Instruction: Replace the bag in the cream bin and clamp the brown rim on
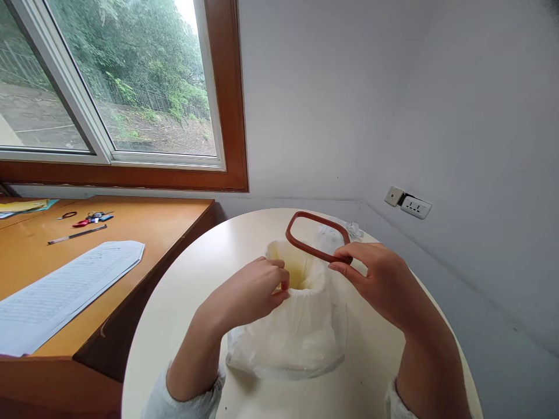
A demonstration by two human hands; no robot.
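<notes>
Okay, bag (297,343) already lines the bin (297,274); your left hand (248,294) pinches its edge. Your right (384,276) grips the brown frame (311,250), not yet on the rim.

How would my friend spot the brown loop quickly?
Find the round, whitish table beside the desk. There, the right hand pinches the loop by one corner, near the white bag. Unlike that bag, it's a reddish-brown rounded rectangle with an open middle.

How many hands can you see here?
2: the left hand is at the white bag's opening, and the right hand grips the brown frame.
</notes>
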